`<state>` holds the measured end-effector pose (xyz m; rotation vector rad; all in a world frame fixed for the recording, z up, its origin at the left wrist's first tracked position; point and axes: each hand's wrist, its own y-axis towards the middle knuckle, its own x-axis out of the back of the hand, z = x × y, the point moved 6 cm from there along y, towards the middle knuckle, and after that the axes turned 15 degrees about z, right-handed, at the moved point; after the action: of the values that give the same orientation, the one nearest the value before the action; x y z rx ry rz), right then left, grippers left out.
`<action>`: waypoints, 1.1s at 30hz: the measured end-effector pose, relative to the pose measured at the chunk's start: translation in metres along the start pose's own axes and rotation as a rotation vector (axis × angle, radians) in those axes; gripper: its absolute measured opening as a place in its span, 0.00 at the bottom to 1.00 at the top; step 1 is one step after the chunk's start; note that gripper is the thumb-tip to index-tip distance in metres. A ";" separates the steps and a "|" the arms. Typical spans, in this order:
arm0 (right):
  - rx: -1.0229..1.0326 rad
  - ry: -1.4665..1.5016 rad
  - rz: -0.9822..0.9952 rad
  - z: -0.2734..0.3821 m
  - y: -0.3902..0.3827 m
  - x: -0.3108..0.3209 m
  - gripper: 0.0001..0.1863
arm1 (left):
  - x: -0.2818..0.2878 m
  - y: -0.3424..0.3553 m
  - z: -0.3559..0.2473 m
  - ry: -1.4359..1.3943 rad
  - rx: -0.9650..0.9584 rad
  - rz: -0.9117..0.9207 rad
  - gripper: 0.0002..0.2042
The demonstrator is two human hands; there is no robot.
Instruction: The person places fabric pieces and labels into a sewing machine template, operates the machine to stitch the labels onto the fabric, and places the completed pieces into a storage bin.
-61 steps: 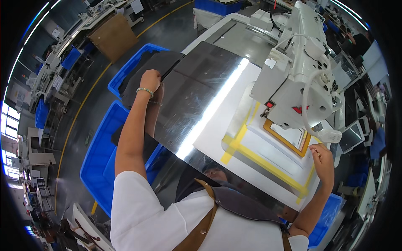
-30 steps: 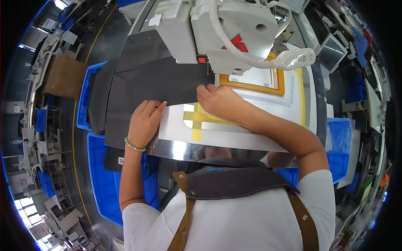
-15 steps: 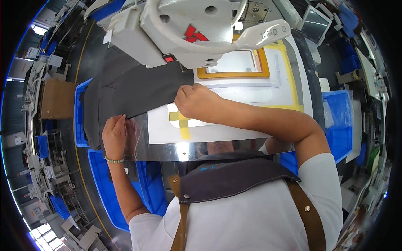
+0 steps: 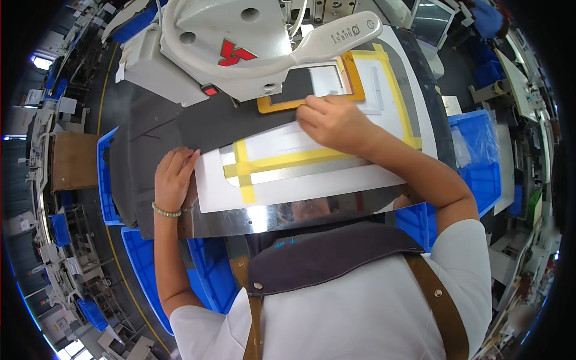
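A dark grey piece of cloth (image 4: 210, 123) stretches across the worktable, its right part lying under the orange frame (image 4: 279, 108) beneath the machine head. My left hand (image 4: 175, 174) pinches its near edge at the left. With closed fingers, my right hand (image 4: 336, 123) grips the cloth's right end at the near side of the frame. Under the cloth's near edge lies a white template board (image 4: 282, 189) marked with yellow tape (image 4: 288, 161). The large white sewing machine head (image 4: 231, 42) hides the cloth's far part.
A white handle-shaped control (image 4: 339, 37) juts right from the machine. The metal table edge (image 4: 240, 225) runs in front of me. Blue bins stand at the lower left (image 4: 141, 258) and right (image 4: 480, 156). A cardboard box (image 4: 73, 161) is farther left.
My right hand has moved right with the cloth's end, drawing it over the board and under the orange frame. My left hand has shifted slightly, still on the near edge. The whole view has shifted.
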<state>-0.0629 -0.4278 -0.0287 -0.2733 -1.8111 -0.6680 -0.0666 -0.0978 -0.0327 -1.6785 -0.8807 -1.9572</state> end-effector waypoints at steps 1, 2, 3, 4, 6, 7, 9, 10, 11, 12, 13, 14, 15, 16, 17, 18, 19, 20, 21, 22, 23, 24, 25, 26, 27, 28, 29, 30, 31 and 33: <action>0.005 -0.026 0.012 -0.008 -0.014 0.003 0.04 | -0.003 0.013 -0.007 0.015 -0.073 -0.006 0.15; 0.010 -0.052 0.024 -0.015 -0.027 0.006 0.05 | -0.005 0.026 -0.015 0.030 -0.145 -0.012 0.15; 0.006 -0.048 0.024 -0.024 -0.042 0.009 0.05 | -0.008 0.040 -0.020 0.028 -0.149 -0.007 0.15; -0.004 -0.073 0.077 -0.033 -0.055 0.010 0.04 | -0.009 0.053 -0.028 0.045 -0.199 -0.022 0.15; -0.019 -0.098 0.130 -0.043 -0.077 0.014 0.06 | -0.013 0.076 -0.043 0.072 -0.270 -0.055 0.15; -0.049 -0.117 0.160 -0.047 -0.086 0.015 0.06 | -0.015 0.085 -0.047 0.070 -0.276 -0.055 0.15; -0.095 -0.138 0.192 -0.052 -0.100 0.014 0.07 | -0.019 0.099 -0.056 0.056 -0.342 -0.053 0.15; -0.127 -0.117 0.200 -0.055 -0.108 0.010 0.07 | -0.020 0.102 -0.059 0.054 -0.357 -0.053 0.15; -0.158 -0.097 0.206 -0.056 -0.114 0.008 0.08 | -0.025 0.102 -0.060 0.057 -0.336 -0.006 0.16; -0.175 -0.100 0.210 -0.054 -0.118 0.008 0.08 | -0.029 0.102 -0.060 0.061 -0.317 0.041 0.16; -0.195 -0.075 0.205 -0.051 -0.120 0.008 0.09 | -0.028 0.102 -0.063 0.058 -0.335 0.040 0.16; -0.216 -0.051 0.201 -0.049 -0.121 0.008 0.11 | -0.026 0.101 -0.065 0.070 -0.317 0.042 0.16; -0.238 -0.058 0.211 -0.047 -0.120 0.009 0.11 | -0.024 0.100 -0.068 0.078 -0.305 0.040 0.16; -0.243 -0.055 0.159 -0.045 -0.118 0.012 0.09 | -0.023 0.098 -0.068 0.042 -0.253 0.095 0.16; -0.246 -0.054 0.109 -0.044 -0.118 0.015 0.08 | -0.024 0.093 -0.070 0.031 -0.276 0.088 0.16; -0.289 0.029 0.232 -0.044 -0.119 0.011 0.17 | -0.027 0.088 -0.064 -0.015 -0.176 0.124 0.16; -0.319 0.014 0.234 -0.041 -0.126 0.011 0.17 | -0.028 0.088 -0.062 -0.051 -0.089 0.160 0.17; -0.371 0.044 0.167 -0.040 -0.133 0.011 0.17 | -0.026 0.088 -0.069 -0.051 -0.120 0.152 0.17; -0.418 0.078 0.099 -0.040 -0.139 0.013 0.18 | -0.025 0.087 -0.066 -0.168 -0.039 0.163 0.19; -0.474 0.158 0.121 -0.042 -0.141 0.011 0.17 | -0.028 0.084 -0.062 -0.291 0.054 0.173 0.20; -0.487 0.151 0.126 -0.043 -0.142 0.010 0.17 | -0.030 0.083 -0.062 -0.297 0.041 0.171 0.20; -0.494 0.160 0.117 -0.044 -0.141 0.011 0.16 | -0.032 0.080 -0.059 -0.336 0.058 0.176 0.20; -0.502 0.170 0.106 -0.044 -0.141 0.011 0.15 | -0.034 0.079 -0.056 -0.375 0.075 0.181 0.20; -0.509 0.167 0.109 -0.044 -0.141 0.010 0.15 | -0.034 0.079 -0.055 -0.378 0.067 0.181 0.20; -0.509 0.160 0.101 -0.044 -0.140 0.010 0.15 | -0.036 0.080 -0.055 -0.380 0.059 0.184 0.21; -0.508 0.154 0.092 -0.044 -0.140 0.010 0.14 | -0.037 0.081 -0.055 -0.380 0.050 0.187 0.21; -0.512 0.150 0.094 -0.044 -0.140 0.010 0.14 | -0.037 0.082 -0.055 -0.383 0.045 0.185 0.21; -0.517 0.133 0.094 -0.044 -0.141 0.011 0.13 | -0.036 0.083 -0.057 -0.369 0.042 0.189 0.21; -0.523 0.115 0.093 -0.043 -0.141 0.011 0.13 | -0.035 0.084 -0.058 -0.356 0.039 0.193 0.21; -0.529 0.105 0.094 -0.043 -0.142 0.012 0.13 | -0.034 0.085 -0.058 -0.366 0.041 0.196 0.21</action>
<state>-0.1028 -0.5689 -0.0520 -0.6573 -1.4872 -1.0678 -0.0451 -0.2018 -0.0538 -2.0516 -0.8345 -1.5211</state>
